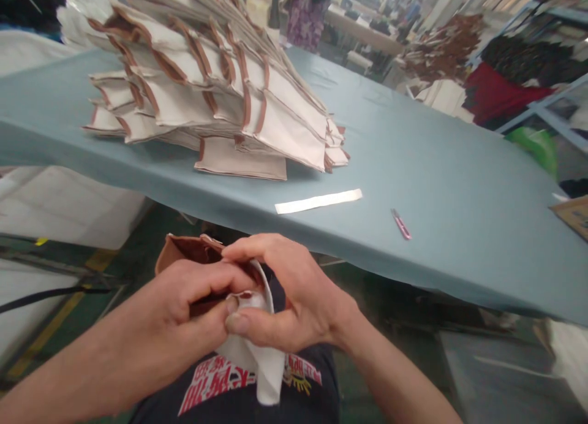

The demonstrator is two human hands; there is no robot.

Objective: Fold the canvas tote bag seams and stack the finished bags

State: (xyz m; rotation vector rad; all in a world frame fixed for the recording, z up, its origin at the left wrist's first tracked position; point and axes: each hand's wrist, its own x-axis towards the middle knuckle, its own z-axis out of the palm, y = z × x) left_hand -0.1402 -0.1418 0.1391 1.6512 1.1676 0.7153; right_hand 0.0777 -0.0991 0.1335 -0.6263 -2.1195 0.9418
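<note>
Both my hands meet low in the head view, in front of my dark printed shirt. My left hand (184, 301) is closed, its fingers pinching a brown and cream cloth piece (188, 249). My right hand (285, 295) is closed too, thumb and fingers gripping the same cloth piece where a white flap (264, 363) hangs down. Beyond my hands lies a blue-grey table (436, 185). On it stands a tall fanned stack of cream bags with brown trim (215, 87).
A white paper strip (318, 201) and a small pink cutter (401, 224) lie near the table's front edge. A cardboard box corner (574, 215) shows at right. A person in a patterned garment (305, 16) stands at the far end. Shelves of fabric fill the right.
</note>
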